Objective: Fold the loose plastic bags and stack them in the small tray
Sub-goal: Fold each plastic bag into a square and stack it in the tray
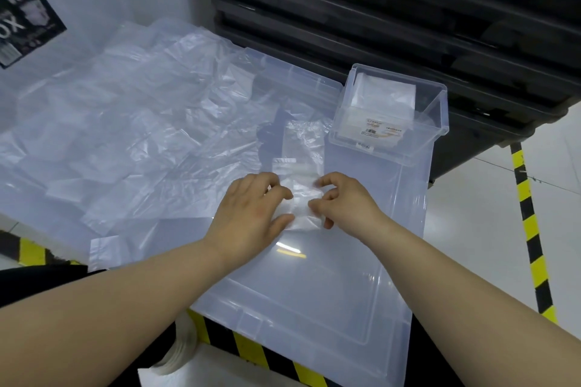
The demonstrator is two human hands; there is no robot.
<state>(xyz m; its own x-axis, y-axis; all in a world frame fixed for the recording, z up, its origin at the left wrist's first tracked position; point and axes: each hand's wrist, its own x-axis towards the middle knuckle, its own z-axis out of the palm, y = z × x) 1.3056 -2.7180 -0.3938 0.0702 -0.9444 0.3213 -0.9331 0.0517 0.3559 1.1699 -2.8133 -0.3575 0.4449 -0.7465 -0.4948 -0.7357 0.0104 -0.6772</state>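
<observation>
A clear plastic bag [301,154] lies on a big translucent lid [314,286], its near end partly folded. My left hand [251,214] and my right hand [345,201] both pinch that folded near end between thumb and curled fingers, one on each side. The small clear tray [437,116] stands just beyond, at the lid's far right corner. Inside it sits a stack of folded bags [383,94]. A heap of loose bags [125,122] is spread over the left half of the lid.
A stack of black crates [408,9] rises right behind the tray. Yellow-black hazard tape [531,229] runs along the floor at right and under the lid's near edge. A labelled white box [28,22] stands at far left.
</observation>
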